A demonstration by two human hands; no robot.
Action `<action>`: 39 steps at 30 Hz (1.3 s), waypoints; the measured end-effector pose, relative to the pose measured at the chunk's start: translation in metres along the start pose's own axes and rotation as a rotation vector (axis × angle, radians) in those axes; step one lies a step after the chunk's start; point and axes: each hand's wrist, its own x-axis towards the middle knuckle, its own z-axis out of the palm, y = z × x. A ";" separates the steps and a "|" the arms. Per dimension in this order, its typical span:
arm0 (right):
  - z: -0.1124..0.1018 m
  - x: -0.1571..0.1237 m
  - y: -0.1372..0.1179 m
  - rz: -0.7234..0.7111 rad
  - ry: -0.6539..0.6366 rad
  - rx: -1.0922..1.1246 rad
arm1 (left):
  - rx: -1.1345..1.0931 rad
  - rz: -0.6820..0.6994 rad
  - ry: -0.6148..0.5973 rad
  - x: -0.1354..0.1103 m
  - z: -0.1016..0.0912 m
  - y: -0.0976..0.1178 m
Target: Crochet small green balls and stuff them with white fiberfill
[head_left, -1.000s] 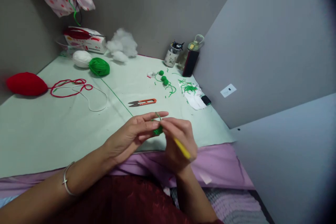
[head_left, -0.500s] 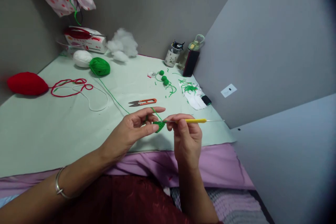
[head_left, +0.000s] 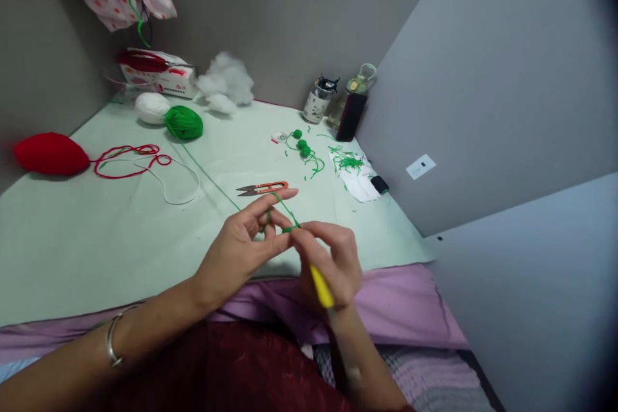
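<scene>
My left hand [head_left: 251, 232] pinches a small green crochet piece [head_left: 290, 228] between thumb and fingers. Green yarn [head_left: 286, 206] passes over its raised index finger and runs back to the green yarn ball [head_left: 186, 122]. My right hand [head_left: 333, 257] is closed around a crochet hook [head_left: 321, 286] with a yellow handle, which slants down toward the wrist. Its fingertips meet the crochet piece, and they hide the hook's tip. Just beyond the left index finger lie orange thread snips [head_left: 270, 187].
At the left are red yarn [head_left: 51, 154] and a white yarn ball [head_left: 152, 108]. White stuffing [head_left: 226, 84] sits by the wall. Small green balls [head_left: 303, 147], a cup of pens [head_left: 317, 103], a phone [head_left: 351, 117] and yarn scraps on paper [head_left: 360, 183] are toward the right.
My right hand has turned and moved in against the crochet piece, swinging the hook from level to slanting down. The left index finger has risen slightly.
</scene>
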 end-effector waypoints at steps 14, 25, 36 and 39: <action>0.006 0.012 0.001 0.401 0.028 0.427 | -0.167 -0.012 -0.003 0.004 0.003 0.002; 0.001 0.012 0.003 0.544 0.148 0.555 | -0.397 -0.242 -0.020 0.008 -0.003 0.009; 0.004 0.011 0.012 0.754 0.126 0.777 | -0.072 -0.020 -0.099 0.004 -0.009 0.004; 0.002 0.014 0.011 0.731 0.110 0.771 | -0.036 0.002 -0.091 0.004 -0.010 0.004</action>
